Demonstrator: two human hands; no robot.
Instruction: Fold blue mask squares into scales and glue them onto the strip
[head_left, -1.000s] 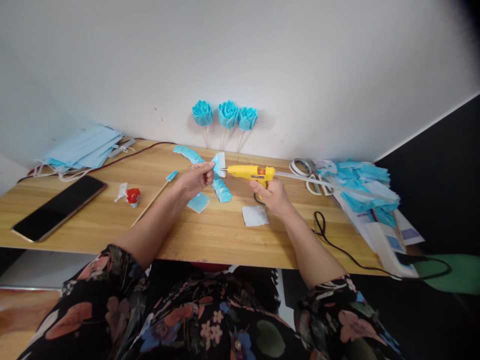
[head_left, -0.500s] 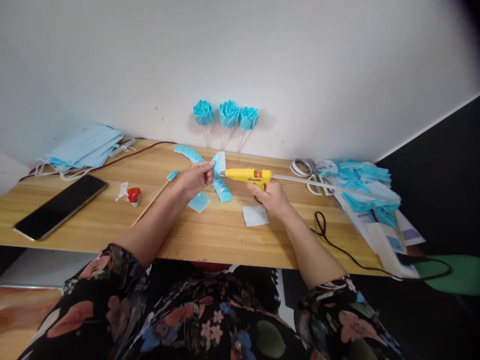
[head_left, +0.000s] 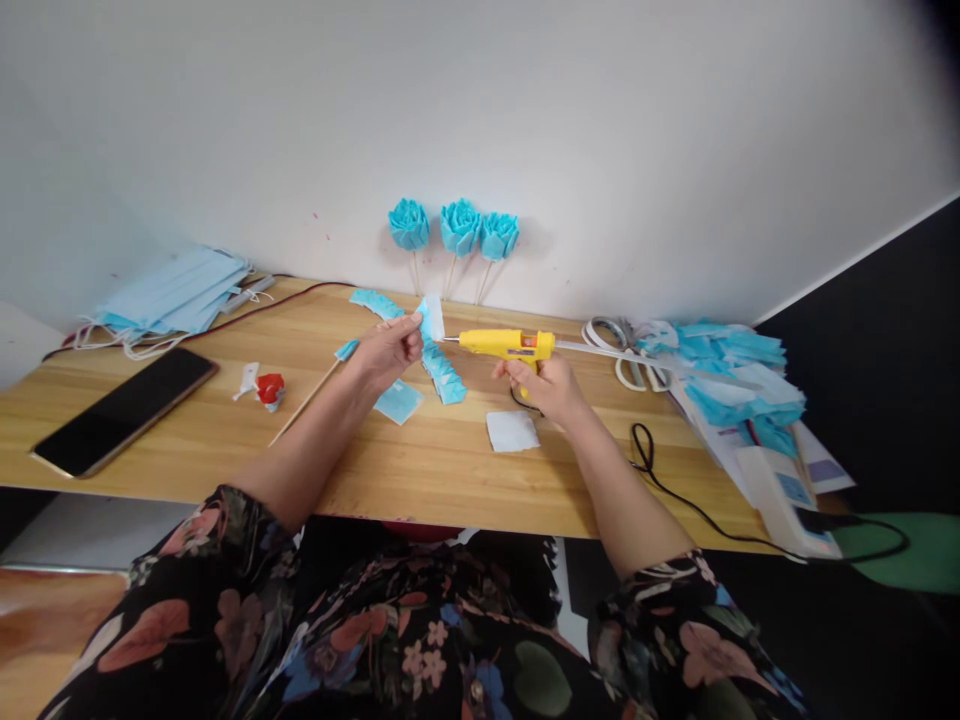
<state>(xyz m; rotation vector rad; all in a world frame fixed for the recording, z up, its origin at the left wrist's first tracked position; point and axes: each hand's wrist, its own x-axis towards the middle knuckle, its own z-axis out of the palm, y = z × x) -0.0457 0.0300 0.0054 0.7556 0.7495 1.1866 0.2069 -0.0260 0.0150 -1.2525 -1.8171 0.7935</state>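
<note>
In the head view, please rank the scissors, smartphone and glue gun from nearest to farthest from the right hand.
1. Yellow glue gun: held in the right hand.
2. Scissors: to that hand's right.
3. Smartphone: far left.

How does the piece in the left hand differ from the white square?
The held piece is pinched in the left hand; the white square lies on the table. The held piece shows blue and white; the white square shows only white. Both are thin sheets.
</note>
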